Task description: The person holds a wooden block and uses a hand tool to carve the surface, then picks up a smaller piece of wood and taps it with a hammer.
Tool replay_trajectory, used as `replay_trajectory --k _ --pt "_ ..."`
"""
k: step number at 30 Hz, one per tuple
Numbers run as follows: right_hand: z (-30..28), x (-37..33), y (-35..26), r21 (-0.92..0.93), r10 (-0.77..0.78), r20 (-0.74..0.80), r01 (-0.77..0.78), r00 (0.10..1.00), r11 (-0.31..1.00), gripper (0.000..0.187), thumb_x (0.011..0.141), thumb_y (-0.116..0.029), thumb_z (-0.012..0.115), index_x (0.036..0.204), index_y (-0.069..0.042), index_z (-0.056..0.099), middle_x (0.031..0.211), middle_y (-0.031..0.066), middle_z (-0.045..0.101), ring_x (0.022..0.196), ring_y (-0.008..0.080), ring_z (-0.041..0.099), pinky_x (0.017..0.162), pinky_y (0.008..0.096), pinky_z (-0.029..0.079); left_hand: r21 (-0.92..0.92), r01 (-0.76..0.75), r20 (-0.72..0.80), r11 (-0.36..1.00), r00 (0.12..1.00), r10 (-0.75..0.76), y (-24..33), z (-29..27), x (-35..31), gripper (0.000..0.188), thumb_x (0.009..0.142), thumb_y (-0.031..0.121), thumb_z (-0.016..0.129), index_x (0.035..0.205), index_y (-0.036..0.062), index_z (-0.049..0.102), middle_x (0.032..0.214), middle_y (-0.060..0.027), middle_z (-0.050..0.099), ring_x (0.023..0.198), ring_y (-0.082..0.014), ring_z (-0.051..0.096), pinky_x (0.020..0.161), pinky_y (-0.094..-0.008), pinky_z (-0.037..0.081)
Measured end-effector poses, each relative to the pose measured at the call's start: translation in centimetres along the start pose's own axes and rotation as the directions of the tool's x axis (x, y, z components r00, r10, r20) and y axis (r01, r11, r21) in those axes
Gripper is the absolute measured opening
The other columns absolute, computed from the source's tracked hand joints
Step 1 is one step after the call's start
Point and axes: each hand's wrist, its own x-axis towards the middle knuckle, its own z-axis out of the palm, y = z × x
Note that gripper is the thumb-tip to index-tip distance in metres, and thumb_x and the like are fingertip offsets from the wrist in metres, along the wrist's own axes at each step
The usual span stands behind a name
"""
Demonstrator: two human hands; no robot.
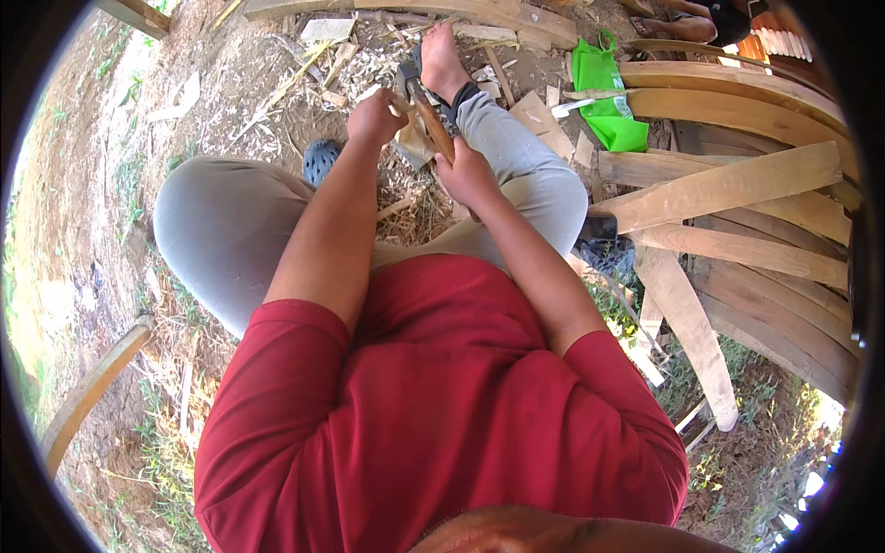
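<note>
Between my bent legs, my right hand (467,175) is closed round the lower end of a brown wooden handle (431,127). The handle slants up and left toward a dark part near my bare foot; I cannot make out the tool's kind. My left hand (373,117) is closed just left of the handle, its fingers curled; what they hold is too small to tell. Below and between the hands, a pale wood block (415,145) sits close to the handle, partly hidden by it.
Wood chips (277,106) litter the ground ahead. A blue clog (321,160) lies by my left knee. To the right are a bright green bag (607,97) and stacked curved planks (737,189). A curved wooden piece (97,392) stands at the left. Another person's leg (687,28) shows at the far right.
</note>
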Motion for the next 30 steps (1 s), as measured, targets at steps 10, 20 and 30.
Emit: replay_trajectory --k 10,20,30 --pt "1.3 0.5 1.4 -0.072 0.007 0.021 -0.005 1.0 0.997 0.038 0.098 -0.032 0.06 0.114 0.002 0.055 0.099 0.0312 0.071 0.096 0.0502 0.069 0.086 0.058 0.053 -0.005 0.04 0.024 0.999 0.999 -0.04 0.4 -0.5 -0.3 0.056 0.077 0.04 0.085 0.126 0.0195 0.068 0.119 -0.008 0.076 0.108 -0.0274 0.074 0.091 -0.0422 0.057" --pt "1.1 0.6 1.1 0.096 -0.075 -0.141 0.089 0.987 0.991 0.04 0.099 -0.033 0.06 0.116 0.003 0.058 0.099 0.0327 0.07 0.099 0.0496 0.068 0.088 0.0577 0.053 -0.023 0.106 0.096 0.994 0.99 -0.103 0.8 -1.0 -0.3 0.052 0.08 0.041 0.084 0.124 0.0186 0.069 0.12 -0.0075 0.076 0.108 -0.0276 0.073 0.092 -0.0417 0.057" --pt "1.0 1.0 1.4 -0.006 -0.007 -0.008 0.007 1.0 1.0 0.04 0.099 -0.034 0.06 0.114 0.002 0.058 0.097 0.0314 0.071 0.097 0.0499 0.069 0.086 0.0581 0.053 -0.05 0.057 0.028 0.997 0.998 -0.055 0.0 -0.6 -0.1 0.056 0.077 0.038 0.087 0.125 0.0164 0.069 0.124 -0.0081 0.075 0.111 -0.0274 0.073 0.093 -0.042 0.057"
